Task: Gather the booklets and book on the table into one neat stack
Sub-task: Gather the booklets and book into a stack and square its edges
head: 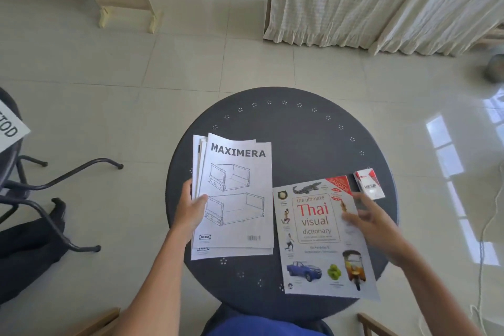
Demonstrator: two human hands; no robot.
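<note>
A pile of white booklets [237, 194], the top one titled MAXIMERA with drawer drawings, lies on the left half of the round dark table [300, 128]. My left hand [191, 213] grips the pile's left edge, thumb on top, fingers under. To its right lies the Thai visual dictionary book [319, 240], flat and slightly turned. My right hand [373, 221] hovers blurred over the book's upper right edge, fingers spread, holding nothing.
A small red-and-white box marked VESS [369, 184] sits just beyond the book's top right corner. A dark stool with a paper on it [11, 128] stands at the left. Curtains [381, 0] hang at the back, and a cable [482, 240] runs along the floor on the right.
</note>
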